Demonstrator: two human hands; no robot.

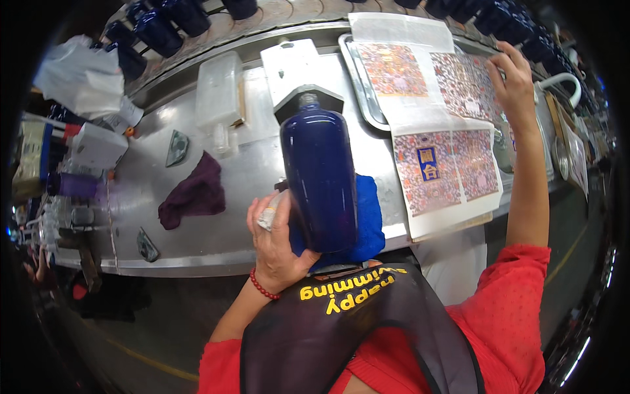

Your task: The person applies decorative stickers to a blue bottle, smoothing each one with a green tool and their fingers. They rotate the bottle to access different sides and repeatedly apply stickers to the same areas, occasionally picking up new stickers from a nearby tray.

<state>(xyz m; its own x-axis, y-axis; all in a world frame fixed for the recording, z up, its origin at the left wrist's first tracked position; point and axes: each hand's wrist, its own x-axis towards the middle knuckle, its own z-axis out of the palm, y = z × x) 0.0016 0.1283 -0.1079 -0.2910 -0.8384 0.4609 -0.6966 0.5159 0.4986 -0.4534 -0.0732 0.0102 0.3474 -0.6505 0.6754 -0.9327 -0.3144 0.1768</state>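
So the glossy dark-blue bottle (320, 177) is at the table (141, 240) edge, neck pointing away, blue towel (371, 220) beside it. Left grip (279, 256) is curled round a pale wad (268, 215), against the bottle's lower left. Right grip's (510, 69) by the patterned sheets (453, 148); can't tell if it's pinching anything.

We've a glossy dk-blue bottle (320, 177), neck pointing away from us, base at our L hand (279, 246), whitish wad (270, 213) in that hand; multicolored printed sheets (446, 154) just L of our R hand (513, 82).
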